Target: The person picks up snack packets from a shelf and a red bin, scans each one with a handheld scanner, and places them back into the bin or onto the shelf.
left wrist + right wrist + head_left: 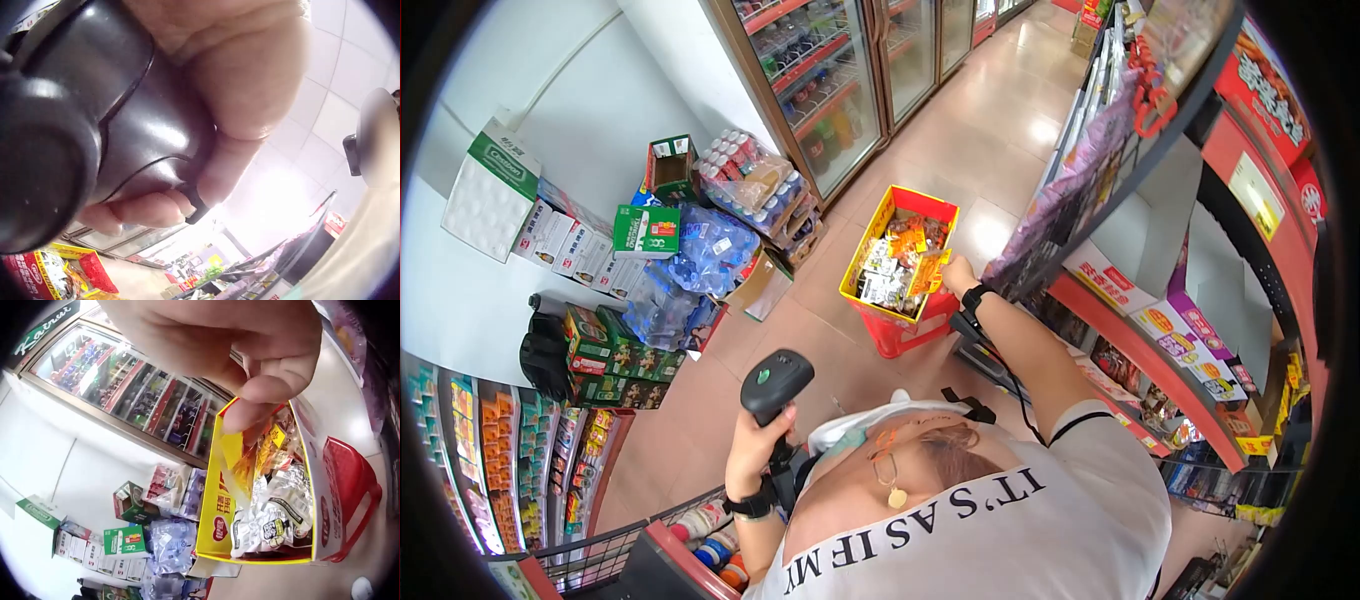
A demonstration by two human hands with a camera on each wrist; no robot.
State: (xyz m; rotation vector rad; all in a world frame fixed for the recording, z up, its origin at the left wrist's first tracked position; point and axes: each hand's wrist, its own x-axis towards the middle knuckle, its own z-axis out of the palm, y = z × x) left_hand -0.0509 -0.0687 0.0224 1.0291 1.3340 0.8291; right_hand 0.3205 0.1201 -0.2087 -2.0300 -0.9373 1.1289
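Note:
My left hand (756,440) grips a black handheld scanner (777,384) by its handle, raised in front of my chest. The left wrist view shows my fingers (250,75) curled round the scanner's dark body (94,125). My right hand (957,272) reaches forward to a yellow carton (855,268) full of snack packets, which sits on a red stool (900,335). There its thumb and forefinger pinch the top edge of an orange-yellow packet (927,272). In the right wrist view the right hand (253,403) holds that packet (234,456) above the yellow carton (215,519).
Glass-door drink fridges (840,80) line the far left of the tiled aisle. Shrink-wrapped bottle packs (700,250) and stacked boxes (615,355) crowd the left wall. A red goods shelf (1160,300) runs along the right. A wire cart (630,555) stands at my lower left.

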